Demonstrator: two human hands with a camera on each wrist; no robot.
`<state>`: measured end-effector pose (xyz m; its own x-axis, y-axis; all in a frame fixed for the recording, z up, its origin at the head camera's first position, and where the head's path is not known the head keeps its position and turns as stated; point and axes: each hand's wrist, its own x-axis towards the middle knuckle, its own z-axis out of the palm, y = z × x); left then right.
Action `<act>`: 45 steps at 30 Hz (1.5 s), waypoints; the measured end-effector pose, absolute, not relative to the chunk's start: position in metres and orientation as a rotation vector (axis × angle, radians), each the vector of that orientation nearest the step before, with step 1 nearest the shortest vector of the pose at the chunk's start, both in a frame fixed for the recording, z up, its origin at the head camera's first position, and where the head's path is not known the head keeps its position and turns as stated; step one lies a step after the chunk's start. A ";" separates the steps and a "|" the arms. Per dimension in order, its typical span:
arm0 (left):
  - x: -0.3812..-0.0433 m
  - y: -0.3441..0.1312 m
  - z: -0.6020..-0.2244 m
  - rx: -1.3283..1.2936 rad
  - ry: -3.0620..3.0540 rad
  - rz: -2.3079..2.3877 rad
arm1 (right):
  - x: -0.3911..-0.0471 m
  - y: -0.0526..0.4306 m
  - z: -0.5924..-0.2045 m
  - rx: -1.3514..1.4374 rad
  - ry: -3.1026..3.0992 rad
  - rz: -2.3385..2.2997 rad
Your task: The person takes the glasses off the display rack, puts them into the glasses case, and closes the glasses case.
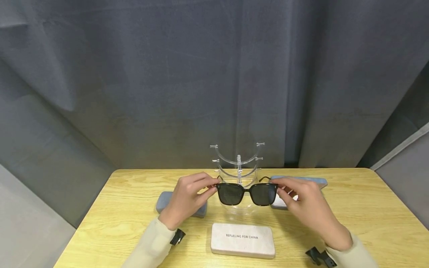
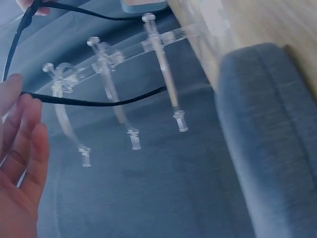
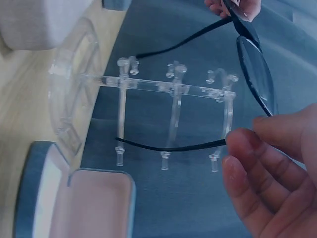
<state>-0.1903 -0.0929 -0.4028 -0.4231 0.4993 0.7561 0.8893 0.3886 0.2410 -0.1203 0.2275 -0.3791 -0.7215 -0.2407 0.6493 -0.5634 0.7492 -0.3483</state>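
Observation:
Black-framed sunglasses [image 1: 248, 194] with dark lenses are held up by both hands, their temples unfolded and pointing at the stand. My left hand [image 1: 194, 195] pinches the frame at its left hinge between thumb and fingers. At the other hinge my right hand [image 1: 303, 199] pinches it the same way. Just behind stands a clear plastic glasses stand [image 1: 239, 167] with several curved arms, none of which bears glasses. In the right wrist view, one temple [image 3: 173, 148] passes across the stand's arms [image 3: 174, 119]. Both lenses face the head camera.
A pale glasses case [image 1: 242, 241] lettered "REFUELING FOR CHINA" lies in front of the stand. A blue-grey case [image 1: 164, 201] sits left, partly behind the left hand. Right, an open blue case [image 3: 101, 198] with pale lining is partly covered by the right hand. A grey curtain [image 1: 201, 93] hangs behind the table.

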 end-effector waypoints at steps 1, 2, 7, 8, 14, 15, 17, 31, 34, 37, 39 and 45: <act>-0.189 -0.093 -0.400 -1.192 -2.059 -0.864 | -0.119 0.228 -0.377 0.603 -2.354 0.721; -0.188 -0.093 -0.398 -1.197 -2.052 -0.859 | -0.118 0.228 -0.375 0.602 -2.350 0.717; -0.182 -0.092 -0.388 -1.208 -2.028 -0.824 | -0.113 0.229 -0.367 0.631 -2.317 0.725; -0.181 -0.093 -0.386 -1.209 -2.025 -0.818 | -0.113 0.229 -0.365 0.643 -2.308 0.728; -0.175 -0.095 -0.379 -1.219 -2.003 -0.796 | -0.106 0.228 -0.356 0.690 -2.266 0.732; -0.174 -0.095 -0.377 -1.221 -1.999 -0.790 | -0.105 0.228 -0.355 0.692 -2.267 0.728; -0.173 -0.095 -0.375 -1.227 -1.995 -0.774 | -0.102 0.229 -0.352 0.702 -2.260 0.723; -0.166 -0.095 -0.370 -1.241 -1.976 -0.710 | -0.100 0.232 -0.349 0.842 -2.230 0.568; -0.164 -0.095 -0.369 -1.230 -1.988 -0.709 | -0.101 0.230 -0.351 0.863 -2.202 0.530; -0.163 -0.094 -0.368 -1.213 -2.011 -0.711 | -0.100 0.229 -0.351 0.871 -2.212 0.503; -0.162 -0.094 -0.367 -1.208 -2.016 -0.711 | -0.100 0.229 -0.352 0.884 -2.226 0.498; -0.162 -0.094 -0.367 -1.207 -2.023 -0.717 | -0.100 0.229 -0.352 0.920 -2.248 0.556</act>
